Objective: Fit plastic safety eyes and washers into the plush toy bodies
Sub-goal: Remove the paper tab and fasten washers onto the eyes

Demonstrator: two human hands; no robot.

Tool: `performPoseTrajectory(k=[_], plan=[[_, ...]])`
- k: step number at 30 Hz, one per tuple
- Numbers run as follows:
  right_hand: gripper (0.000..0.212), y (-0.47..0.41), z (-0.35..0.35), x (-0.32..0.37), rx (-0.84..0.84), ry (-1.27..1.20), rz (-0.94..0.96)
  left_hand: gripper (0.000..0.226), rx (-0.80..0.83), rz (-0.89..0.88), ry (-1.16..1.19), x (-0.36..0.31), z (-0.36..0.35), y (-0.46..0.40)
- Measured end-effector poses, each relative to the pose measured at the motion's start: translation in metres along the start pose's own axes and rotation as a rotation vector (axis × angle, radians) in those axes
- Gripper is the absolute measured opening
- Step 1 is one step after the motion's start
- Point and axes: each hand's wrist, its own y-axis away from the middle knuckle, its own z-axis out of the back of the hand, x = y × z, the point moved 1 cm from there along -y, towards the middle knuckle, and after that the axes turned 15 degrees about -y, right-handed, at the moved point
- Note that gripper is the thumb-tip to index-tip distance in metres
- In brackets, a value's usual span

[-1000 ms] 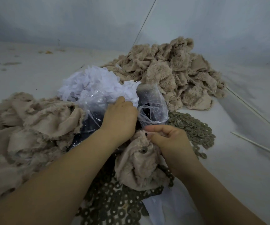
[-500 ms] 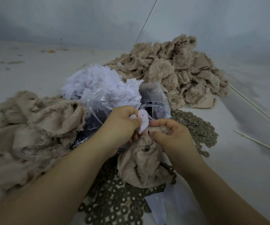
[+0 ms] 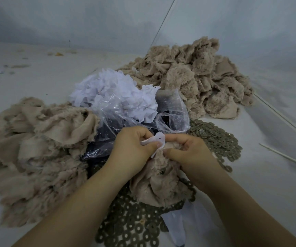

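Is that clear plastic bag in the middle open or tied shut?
Open: the clear plastic bag gapes at its mouth, its rim standing loose and untied, with dark contents showing inside.

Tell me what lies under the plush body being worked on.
Grey-green washers spread out from beneath the plush body, plus a white scrap. Whatever sits directly under its middle is covered.

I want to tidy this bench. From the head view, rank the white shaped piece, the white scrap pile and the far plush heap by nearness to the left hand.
1. White shaped piece, pinched in the left hand.
2. White scrap pile, just behind.
3. Far plush heap, back right.
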Motion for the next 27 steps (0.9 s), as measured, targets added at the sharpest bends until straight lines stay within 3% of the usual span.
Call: performPoseTrajectory(k=[4,8,10,14,19,23,27], plan=[[0.013,-0.001,0.002,-0.002,-0.055,0.039,-0.018,0.029,0.025,0.009,-0.023,0.001,0.001,0.000],[0.016,0.000,0.003,-0.002,-0.091,0.026,-0.010,0.036,0.110,0.073,0.192,0.003,0.003,0.005],[0.014,0.000,0.003,-0.001,-0.073,-0.033,-0.027,0.033,0.084,0.049,0.141,0.004,0.004,0.005],[0.030,-0.001,0.004,0.000,0.025,-0.088,-0.081,0.015,0.007,-0.089,-0.022,0.003,0.003,0.003],[0.027,-0.001,0.002,0.000,0.019,-0.066,-0.073,0.014,0.015,-0.227,-0.218,0.005,0.002,0.006],[0.017,0.002,0.000,0.001,-0.034,-0.026,-0.023,0.012,0.041,-0.144,-0.286,0.002,0.005,0.004],[0.013,0.002,0.001,0.002,-0.084,-0.034,-0.021,0.029,0.130,-0.026,-0.046,0.003,0.012,0.002]])
